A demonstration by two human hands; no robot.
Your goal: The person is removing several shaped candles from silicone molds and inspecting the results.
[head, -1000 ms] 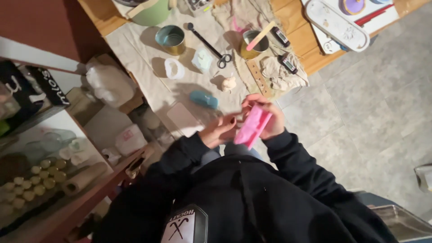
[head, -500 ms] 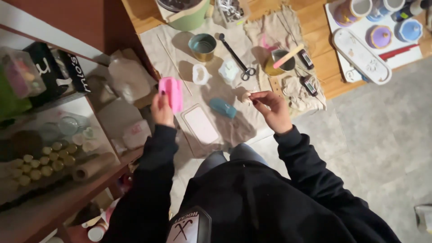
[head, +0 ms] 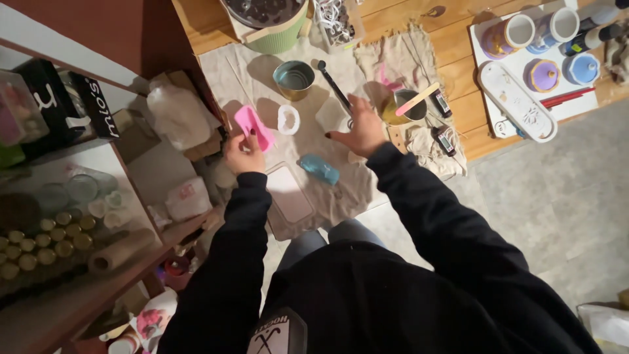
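Warm indoor light falls from about twelve o'clock, brightest on the wooden table (head: 458,46) and the beige cloth (head: 262,72). The metal tin (head: 293,78) throws a soft shadow toward ten o'clock. Toward six o'clock the black sleeves sink into near darkness. The shelf (head: 59,216) at nine o'clock is dim and soft. Fine detail smears slightly everywhere, and lines bow near the edges.

A pink mould (head: 253,127) is held at nine o'clock. A teal-blue piece (head: 320,168) is seen at six o'clock on the beige cloth (head: 262,72). A green tub (head: 278,38) is placed at twelve o'clock, and a white tray (head: 517,98) with pale floral pattern at three o'clock.
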